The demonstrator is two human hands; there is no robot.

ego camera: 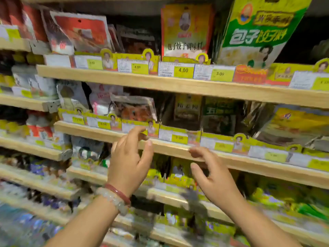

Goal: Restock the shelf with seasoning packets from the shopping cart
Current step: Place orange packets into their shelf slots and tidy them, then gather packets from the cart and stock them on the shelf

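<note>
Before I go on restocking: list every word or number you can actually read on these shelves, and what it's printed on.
"包子饺子料": big green and yellow packet, top shelf.
"包子饺子调味料": yellow and red packet beside it.
"4.00": yellow price tag below that packet.
"3.00": next price tag to the right.
"4.50", roughly: tag further left.
Remaining tags, lower-shelf packets: too blurred to read.

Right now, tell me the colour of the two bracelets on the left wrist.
In the head view, one bracelet is reddish-brown, the other bracelet pale, milky white beads.
</note>
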